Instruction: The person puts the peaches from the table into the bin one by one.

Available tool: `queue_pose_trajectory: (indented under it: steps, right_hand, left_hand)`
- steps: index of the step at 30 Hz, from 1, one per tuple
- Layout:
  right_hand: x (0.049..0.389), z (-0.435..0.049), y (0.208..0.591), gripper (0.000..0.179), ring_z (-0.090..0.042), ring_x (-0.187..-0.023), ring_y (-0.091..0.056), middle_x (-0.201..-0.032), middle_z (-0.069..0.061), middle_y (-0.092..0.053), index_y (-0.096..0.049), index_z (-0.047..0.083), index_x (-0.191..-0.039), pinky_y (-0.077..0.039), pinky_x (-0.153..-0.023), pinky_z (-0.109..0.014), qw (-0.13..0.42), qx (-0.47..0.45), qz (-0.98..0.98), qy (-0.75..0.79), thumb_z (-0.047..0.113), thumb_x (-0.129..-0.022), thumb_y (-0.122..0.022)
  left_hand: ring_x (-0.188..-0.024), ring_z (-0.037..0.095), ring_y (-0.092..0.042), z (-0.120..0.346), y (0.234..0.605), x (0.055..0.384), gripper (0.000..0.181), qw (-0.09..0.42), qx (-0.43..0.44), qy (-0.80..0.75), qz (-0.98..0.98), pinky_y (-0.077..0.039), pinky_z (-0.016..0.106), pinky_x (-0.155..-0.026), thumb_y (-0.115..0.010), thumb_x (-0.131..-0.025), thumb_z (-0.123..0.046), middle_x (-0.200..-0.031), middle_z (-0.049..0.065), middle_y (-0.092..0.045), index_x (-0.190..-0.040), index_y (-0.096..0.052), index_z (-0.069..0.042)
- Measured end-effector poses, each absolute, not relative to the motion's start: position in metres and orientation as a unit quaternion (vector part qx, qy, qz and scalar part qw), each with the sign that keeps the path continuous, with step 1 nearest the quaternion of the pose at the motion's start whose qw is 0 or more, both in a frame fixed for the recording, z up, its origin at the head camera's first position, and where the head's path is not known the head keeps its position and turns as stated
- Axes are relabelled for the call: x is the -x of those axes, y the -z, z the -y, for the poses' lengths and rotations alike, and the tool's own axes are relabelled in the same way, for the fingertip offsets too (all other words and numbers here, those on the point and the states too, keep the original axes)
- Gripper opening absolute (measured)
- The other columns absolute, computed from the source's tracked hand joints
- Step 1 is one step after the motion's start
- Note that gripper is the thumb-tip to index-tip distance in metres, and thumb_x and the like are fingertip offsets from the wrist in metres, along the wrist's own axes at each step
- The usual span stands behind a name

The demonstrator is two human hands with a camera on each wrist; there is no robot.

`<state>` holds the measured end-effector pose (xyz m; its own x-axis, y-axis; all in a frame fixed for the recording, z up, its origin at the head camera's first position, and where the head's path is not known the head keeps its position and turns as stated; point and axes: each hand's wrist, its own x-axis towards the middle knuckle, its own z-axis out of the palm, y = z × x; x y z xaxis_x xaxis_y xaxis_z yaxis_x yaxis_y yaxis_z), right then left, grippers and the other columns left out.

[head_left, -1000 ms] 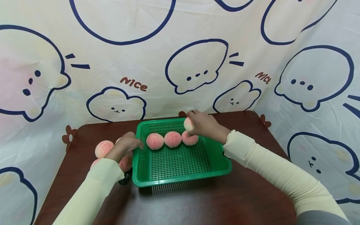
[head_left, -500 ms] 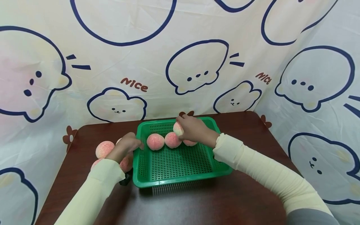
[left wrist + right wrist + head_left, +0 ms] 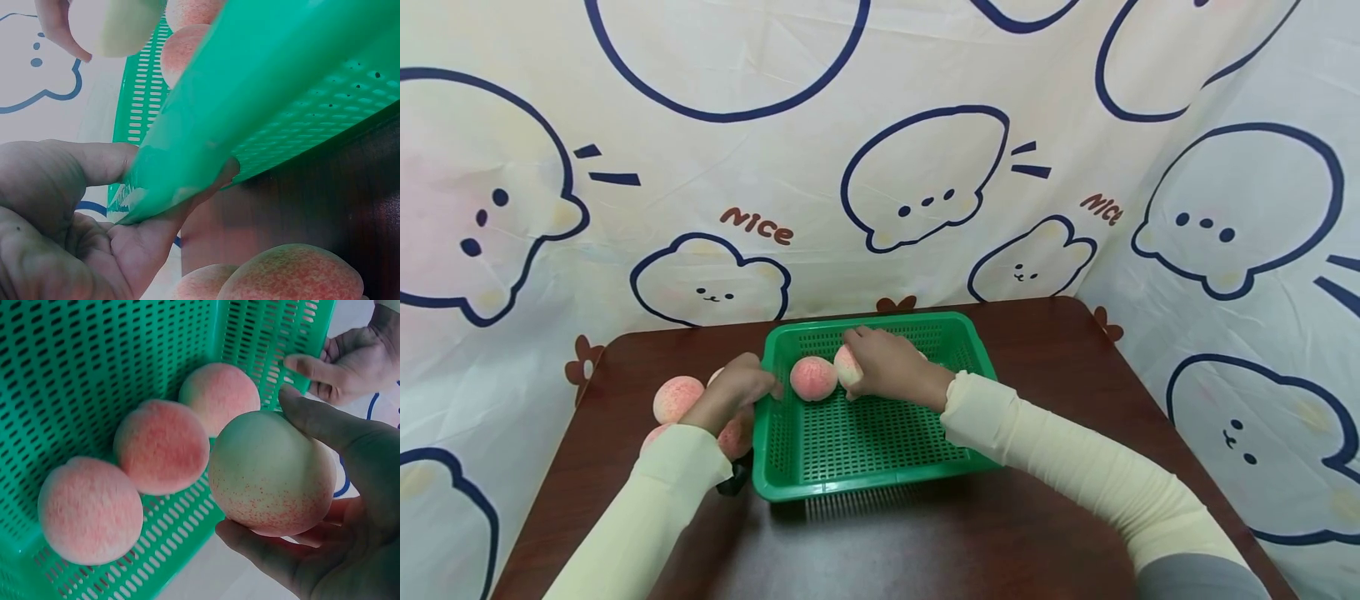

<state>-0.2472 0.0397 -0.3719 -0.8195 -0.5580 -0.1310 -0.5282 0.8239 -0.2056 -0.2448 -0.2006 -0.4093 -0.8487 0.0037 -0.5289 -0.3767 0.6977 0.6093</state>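
A green perforated plastic basket (image 3: 880, 481) stands on the table. My left hand (image 3: 735, 389) grips its left rim, thumb inside and fingers under the outside, as the left wrist view shows. Over the basket, my right hand (image 3: 891, 367) holds a pale peach (image 3: 272, 475) with pink speckles between thumb and fingers. Three pink peaches lie in a row inside: one (image 3: 90, 509) farthest from the left hand, a middle one (image 3: 162, 447), and one (image 3: 220, 399) near the basket's left end. In the head view my right hand covers most of two of them.
Left of the basket, several peaches (image 3: 677, 398) sit on the dark brown table (image 3: 880, 554), partly hidden by my left arm. A cloth (image 3: 820, 275) printed with cartoon animals hangs behind the table and along its sides.
My right hand has moved left over the row with the held peach, from the basket's back right toward the leftmost peach. The left hand stays on the rim.
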Motion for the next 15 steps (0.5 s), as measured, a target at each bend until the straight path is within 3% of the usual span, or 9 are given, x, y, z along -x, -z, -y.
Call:
queue_pose_trajectory:
  steps: [15]
  right_hand:
    - [0.237,-0.021,0.386,0.068,-0.021,-0.108,-0.058,-0.122,-0.003,-0.064,-0.058,0.014,-0.13,-0.057,-0.085,-0.034,0.114,0.31,-0.942,0.061,0.03,-0.074,-0.093]
  left_hand:
    - [-0.094,0.033,-0.071,0.203,0.409,0.245,0.036,0.256,0.102,-0.378,-0.884,-0.062,0.048,-0.083,-0.066,-0.089,-0.007,-0.115,0.029,-0.066,-0.118,-0.056,0.013]
